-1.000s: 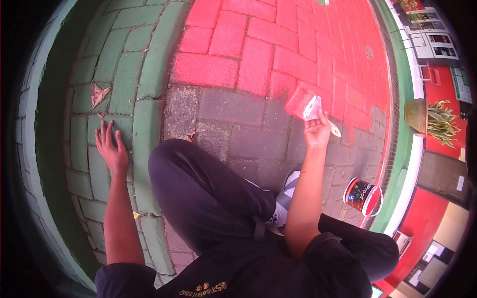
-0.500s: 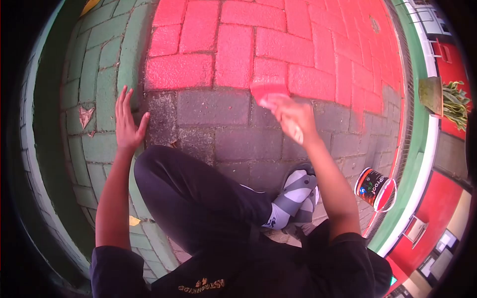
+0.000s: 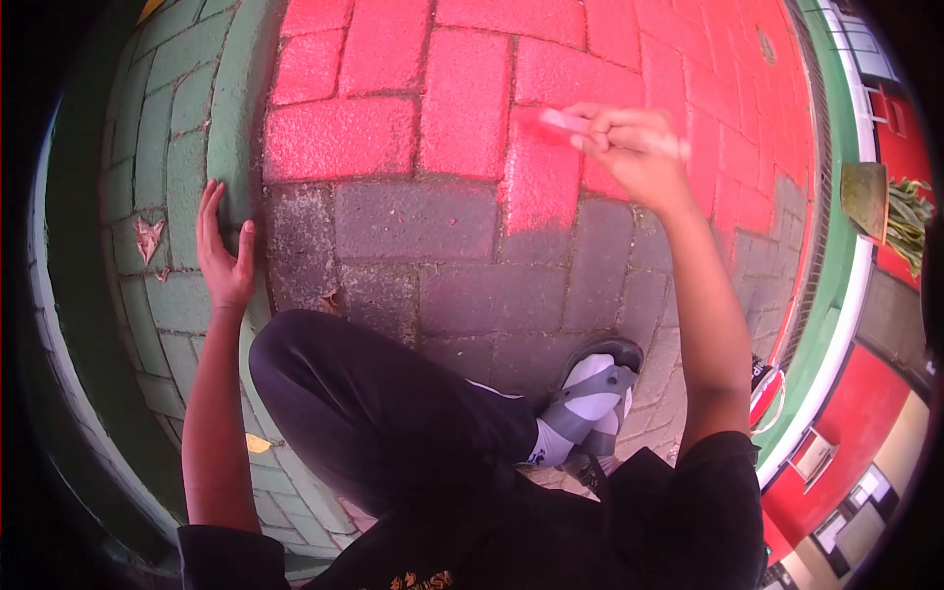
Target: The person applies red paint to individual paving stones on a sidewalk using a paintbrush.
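Two bare hands in view, person crouched. Bottom of frame: black shirt, dark trouser knee (image 3: 383,403) bent across lower centre, grey-and-white sandalled foot (image 3: 590,393) just right of it on unpainted grey pavers (image 3: 442,285). Paint can (image 3: 765,379) at lower right, mostly hidden behind the right forearm, only its rim and a bit of label showing. Small yellow leaf (image 3: 258,444) on the green bricks at lower left, beside the left arm.

Left hand (image 3: 224,258) at mid left, flat and spread open, palm pressed on the green painted kerb (image 3: 231,98), holding nothing. Dry brown leaf (image 3: 147,238) left of that hand, apart from it.

Right hand (image 3: 639,147) at upper right of centre, fingers (image 3: 610,126) curled shut round a paintbrush (image 3: 560,120); brush is motion-blurred, red-coated, its tip touching the red painted bricks (image 3: 462,98). Fresh red patch runs down from the brush onto one paver at the red/grey boundary.

Far right edge: green border strip, potted plant (image 3: 900,211), red wall beyond.
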`<state>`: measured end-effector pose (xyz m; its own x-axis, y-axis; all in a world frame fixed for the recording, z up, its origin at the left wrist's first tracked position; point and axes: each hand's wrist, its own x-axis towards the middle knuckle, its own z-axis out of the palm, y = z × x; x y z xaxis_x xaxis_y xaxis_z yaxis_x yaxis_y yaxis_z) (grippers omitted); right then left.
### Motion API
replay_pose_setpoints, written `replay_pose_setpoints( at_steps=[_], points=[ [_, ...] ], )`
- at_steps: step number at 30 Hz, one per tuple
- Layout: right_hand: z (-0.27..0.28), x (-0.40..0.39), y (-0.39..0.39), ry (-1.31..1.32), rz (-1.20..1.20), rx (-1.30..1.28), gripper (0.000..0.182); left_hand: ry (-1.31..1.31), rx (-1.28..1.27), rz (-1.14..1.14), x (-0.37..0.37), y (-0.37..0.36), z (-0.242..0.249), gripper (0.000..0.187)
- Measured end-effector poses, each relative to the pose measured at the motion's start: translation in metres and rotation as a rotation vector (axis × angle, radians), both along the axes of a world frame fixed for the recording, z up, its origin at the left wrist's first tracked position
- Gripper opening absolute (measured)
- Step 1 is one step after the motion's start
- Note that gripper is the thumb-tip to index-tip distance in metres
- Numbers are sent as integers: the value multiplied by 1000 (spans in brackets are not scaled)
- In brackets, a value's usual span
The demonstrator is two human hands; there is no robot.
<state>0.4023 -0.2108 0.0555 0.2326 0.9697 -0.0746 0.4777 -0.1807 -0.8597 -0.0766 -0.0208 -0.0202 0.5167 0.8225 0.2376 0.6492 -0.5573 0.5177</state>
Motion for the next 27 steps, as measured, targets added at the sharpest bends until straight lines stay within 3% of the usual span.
replay_pose_setpoints(
  at_steps=[3, 4, 7, 8, 10, 13, 14, 16, 17, 20, 22, 24, 27],
  points=[
    [-10, 0, -12, -181, 31, 134, 21, 6, -4, -8, 2, 0, 3, 60],
    [-23, -5, -24, -16, -10, 47, 8, 16, -3, -12, 2, -1, 3, 60],
    [-10, -49, -58, 664, -278, -330, 20, 19, -2, -17, 3, 0, 2, 60],
    [-15, -56, -76, 302, -39, -183, 21, 19, -6, -18, 4, 0, 2, 60],
    [-12, -69, -99, -61, 199, -34, 24, 19, -3, -13, 4, 0, 1, 59],
    [16, -80, -97, -232, 371, 51, 15, 18, -4, -13, 4, 0, 1, 59],
    [20, -81, -88, -11, 202, -21, 9, 17, -4, -13, 3, 0, 1, 59],
    [15, -60, -66, 51, 151, 4, 7, 31, -16, -3, 4, -1, 1, 59],
    [6, -37, -45, -106, 269, 97, 10, 27, -15, -6, 5, -2, 2, 59],
    [-7, -6, 0, -82, 89, 57, 12, 39, 7, 10, 7, 0, 2, 59],
    [-14, 1, 12, -202, 12, 370, 13, 37, 11, 9, 6, -1, 1, 59],
    [-22, -10, -7, -148, -20, 262, 12, 37, 6, 9, 4, -2, 1, 59],
    [-16, -52, -52, 346, -185, -269, 18, 36, 9, 6, 6, -1, 1, 59]
  ],
)
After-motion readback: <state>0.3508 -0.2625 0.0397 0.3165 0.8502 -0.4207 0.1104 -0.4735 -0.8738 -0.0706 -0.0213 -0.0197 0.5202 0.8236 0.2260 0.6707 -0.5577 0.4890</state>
